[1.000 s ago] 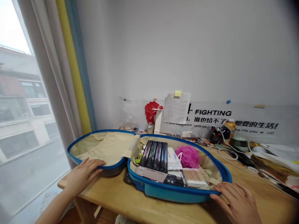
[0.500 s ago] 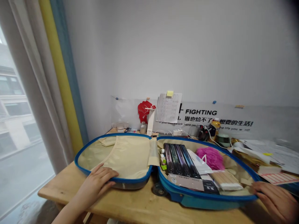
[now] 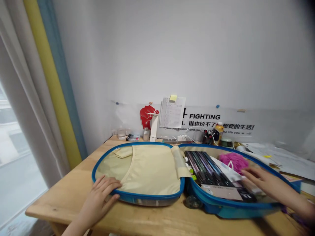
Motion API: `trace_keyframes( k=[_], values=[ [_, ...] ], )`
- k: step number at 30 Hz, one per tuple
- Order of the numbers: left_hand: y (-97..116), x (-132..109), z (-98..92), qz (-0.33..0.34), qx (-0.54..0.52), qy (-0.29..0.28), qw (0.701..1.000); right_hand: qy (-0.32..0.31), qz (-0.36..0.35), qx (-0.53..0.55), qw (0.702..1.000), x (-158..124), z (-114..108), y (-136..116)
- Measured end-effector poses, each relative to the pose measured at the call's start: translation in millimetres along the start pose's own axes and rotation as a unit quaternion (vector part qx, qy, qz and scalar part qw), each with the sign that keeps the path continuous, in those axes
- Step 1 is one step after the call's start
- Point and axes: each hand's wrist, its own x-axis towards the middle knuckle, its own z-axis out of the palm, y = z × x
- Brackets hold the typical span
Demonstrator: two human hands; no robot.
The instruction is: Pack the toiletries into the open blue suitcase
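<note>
A blue hard-shell suitcase lies open on the table, its lid (image 3: 147,170) on the left showing a beige lining. My left hand (image 3: 100,193) grips the lid's blue rim (image 3: 147,199) at the front. My right hand (image 3: 268,180) reaches over the packed base half, fingertips near a white bag (image 3: 225,167) and a pink mesh bath puff (image 3: 233,161). Nothing is in it. Dark boxed items (image 3: 204,165) and a flat box (image 3: 221,192) lie in the base. The cotton swab pack is not visible.
The wooden table (image 3: 59,200) extends left of the suitcase. Papers (image 3: 278,155) lie to the right. Along the wall stand a glass bottle (image 3: 146,134), a white lamp (image 3: 154,127) and an orange drink bottle (image 3: 218,131). A curtain (image 3: 39,82) hangs at left.
My right hand has moved from the front rim of the base to above the packed items. The view has turned left, and my left hand stays on the lid's rim.
</note>
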Motion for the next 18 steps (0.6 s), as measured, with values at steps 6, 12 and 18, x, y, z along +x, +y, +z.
trace_keyframes(
  k=[6, 12, 18],
  values=[
    [4, -11, 24.5, -0.038, 0.035, 0.098, 0.994, -0.11, 0.031, -0.004, 0.993, 16, 31, -59],
    [1, -18, 31.2, -0.11, 0.042, 0.126, 0.985, -0.148, 0.064, -0.032, 0.986, 34, 35, -86],
    [1, -20, 31.1, -0.131, 0.032, 0.113, 0.984, -0.13, 0.068, -0.057, 0.988, 52, 30, -88]
  ],
)
